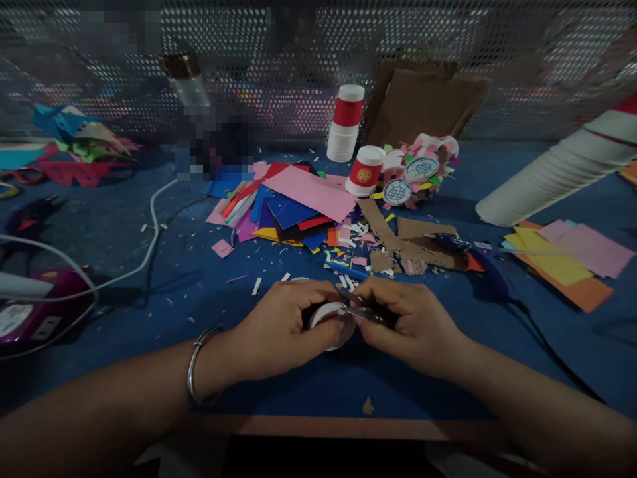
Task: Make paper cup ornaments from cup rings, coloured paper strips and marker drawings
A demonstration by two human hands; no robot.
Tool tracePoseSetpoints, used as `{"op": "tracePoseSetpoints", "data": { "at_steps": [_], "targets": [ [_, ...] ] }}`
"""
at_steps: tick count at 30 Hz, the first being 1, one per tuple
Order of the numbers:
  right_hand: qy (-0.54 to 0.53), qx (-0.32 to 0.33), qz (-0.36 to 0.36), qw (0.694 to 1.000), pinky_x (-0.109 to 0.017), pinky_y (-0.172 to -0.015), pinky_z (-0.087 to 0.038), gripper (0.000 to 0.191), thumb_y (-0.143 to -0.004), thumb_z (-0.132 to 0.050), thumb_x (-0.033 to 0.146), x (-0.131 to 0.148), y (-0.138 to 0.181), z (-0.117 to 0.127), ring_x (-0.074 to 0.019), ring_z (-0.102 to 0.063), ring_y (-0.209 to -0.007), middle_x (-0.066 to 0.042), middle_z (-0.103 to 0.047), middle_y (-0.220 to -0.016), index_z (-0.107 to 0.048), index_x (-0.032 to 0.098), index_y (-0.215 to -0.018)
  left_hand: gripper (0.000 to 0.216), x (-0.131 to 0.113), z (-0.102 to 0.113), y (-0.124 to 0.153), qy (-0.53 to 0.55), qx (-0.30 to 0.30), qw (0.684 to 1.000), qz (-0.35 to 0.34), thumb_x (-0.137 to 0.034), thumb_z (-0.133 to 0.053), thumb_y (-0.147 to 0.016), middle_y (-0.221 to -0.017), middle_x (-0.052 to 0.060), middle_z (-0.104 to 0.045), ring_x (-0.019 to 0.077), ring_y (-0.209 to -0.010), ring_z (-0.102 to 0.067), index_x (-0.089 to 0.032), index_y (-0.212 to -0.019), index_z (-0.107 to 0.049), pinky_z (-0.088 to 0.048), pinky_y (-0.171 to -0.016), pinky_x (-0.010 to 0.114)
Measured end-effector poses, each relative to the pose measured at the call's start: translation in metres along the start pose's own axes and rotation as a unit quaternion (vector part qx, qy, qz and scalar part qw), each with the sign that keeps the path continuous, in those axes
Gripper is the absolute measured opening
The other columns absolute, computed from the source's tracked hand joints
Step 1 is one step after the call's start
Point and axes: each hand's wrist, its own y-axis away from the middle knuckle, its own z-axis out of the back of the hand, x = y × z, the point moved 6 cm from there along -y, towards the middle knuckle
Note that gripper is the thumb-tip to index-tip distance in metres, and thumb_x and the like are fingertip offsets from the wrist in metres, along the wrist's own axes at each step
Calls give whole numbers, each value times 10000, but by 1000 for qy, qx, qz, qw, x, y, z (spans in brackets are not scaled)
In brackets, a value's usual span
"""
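Observation:
My left hand [286, 328] is closed round a small white paper cup [328, 317] lying on its side, low over the blue table near its front edge. My right hand [411, 322] is closed on a thin metal tool, seemingly scissors [361, 311], whose blades touch the cup's rim. Both hands meet at the middle of the view. A metal bangle [196, 362] sits on my left wrist.
A pile of coloured paper sheets [293, 206] and cardboard scraps [403, 242] lies beyond the hands. Red-and-white cups [347, 123] stand at the back. A long stack of cups [557, 172] lies at right. A glue gun [478, 262] with cord is right; a white cable [154, 226] left.

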Motion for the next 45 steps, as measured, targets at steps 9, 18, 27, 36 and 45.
{"op": "tracePoseSetpoints", "data": {
  "at_steps": [9,18,27,36,45],
  "targets": [
    [-55,16,-14,998,-222,-518,-326,25,-764,-583,200,-3,0,-8,-88,-446,-548,65,-536,-628,-595,216,-780,109,1,-3,2,-8,17,999,25,-218,-612,-865,-711,-30,-610,98,-629,-546,-171,-796,-682,-410,-584,216],
    [-36,-10,23,999,-218,-497,-320,41,-740,-600,182,2,6,-13,-82,-468,-511,71,-556,-588,-606,214,-765,74,7,-9,7,62,56,993,87,-230,-642,-809,-677,-52,-539,93,-613,-460,-175,-765,-618,-356,-539,214],
    [-44,-18,-15,999,-208,-486,-311,19,-735,-594,196,1,2,-13,-73,-427,-509,69,-508,-579,-591,204,-718,77,7,-12,5,73,36,993,90,-216,-590,-814,-700,-41,-535,103,-647,-483,-174,-750,-601,-369,-573,227],
    [-73,-61,-75,993,-237,-473,-285,160,-809,-560,264,-10,0,-2,-81,-369,-506,60,-433,-565,-526,220,-659,200,8,12,9,-25,-56,996,63,-259,-620,-907,-658,-39,-568,86,-596,-488,-166,-730,-630,-347,-555,224],
    [7,-88,-123,988,-283,-578,-371,301,-940,-630,434,-25,1,10,-122,-482,-593,15,-554,-657,-627,197,-755,289,17,17,5,93,-87,991,49,-405,-758,-959,-857,-11,-713,106,-720,-615,-183,-1136,-701,-465,-642,220]
  ]
}}
